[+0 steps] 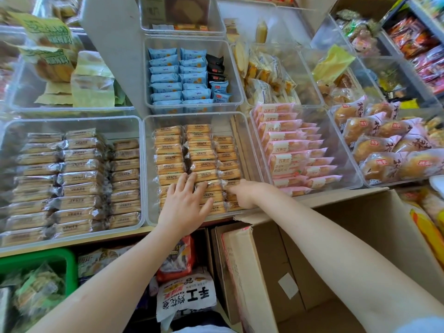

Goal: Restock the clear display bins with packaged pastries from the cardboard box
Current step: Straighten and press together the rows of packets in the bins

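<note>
The left hand (186,207) lay flat, its grip released, pressing the packaged pastries (182,162) level in the middle clear bin (150,164) at the shelf's front edge. The right hand (242,194) nudged the right-hand row straight; whether its grip held anything I could not tell. The cardboard box (324,248) stood below.

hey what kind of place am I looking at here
Most likely a small snack shop or grocery. Clear display bins hold rows of packaged pastries, an open cardboard box of stock stands below, and more wrapped snacks fill the shelves at right.
</note>
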Available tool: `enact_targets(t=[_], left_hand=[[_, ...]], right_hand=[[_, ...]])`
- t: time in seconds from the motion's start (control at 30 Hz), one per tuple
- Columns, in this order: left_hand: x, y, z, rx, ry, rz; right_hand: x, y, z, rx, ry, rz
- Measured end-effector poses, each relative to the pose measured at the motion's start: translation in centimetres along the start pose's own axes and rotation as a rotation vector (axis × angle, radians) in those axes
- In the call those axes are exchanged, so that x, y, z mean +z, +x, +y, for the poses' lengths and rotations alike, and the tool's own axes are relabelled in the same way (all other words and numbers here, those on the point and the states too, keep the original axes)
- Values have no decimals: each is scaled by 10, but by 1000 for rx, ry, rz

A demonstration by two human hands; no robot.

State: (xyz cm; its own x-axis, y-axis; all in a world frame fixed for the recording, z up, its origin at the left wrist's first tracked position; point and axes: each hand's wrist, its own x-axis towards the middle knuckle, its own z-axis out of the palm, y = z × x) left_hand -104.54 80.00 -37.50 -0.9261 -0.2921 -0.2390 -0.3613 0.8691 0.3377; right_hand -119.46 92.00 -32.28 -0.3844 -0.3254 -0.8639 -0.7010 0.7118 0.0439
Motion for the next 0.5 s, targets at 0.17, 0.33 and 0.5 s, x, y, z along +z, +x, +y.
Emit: enact_targets(t=[0.17, 0.33, 0.5], left_hand=[[-1, -1, 1, -7, 1, -11], [1, -1, -1, -4, 0, -16], [0, -2, 0, 0, -20, -11]], right_hand=[[8, -1, 5, -12, 47, -52], [0, 0, 6, -31, 128, -87], [-2, -15, 14, -72, 289, -132]])
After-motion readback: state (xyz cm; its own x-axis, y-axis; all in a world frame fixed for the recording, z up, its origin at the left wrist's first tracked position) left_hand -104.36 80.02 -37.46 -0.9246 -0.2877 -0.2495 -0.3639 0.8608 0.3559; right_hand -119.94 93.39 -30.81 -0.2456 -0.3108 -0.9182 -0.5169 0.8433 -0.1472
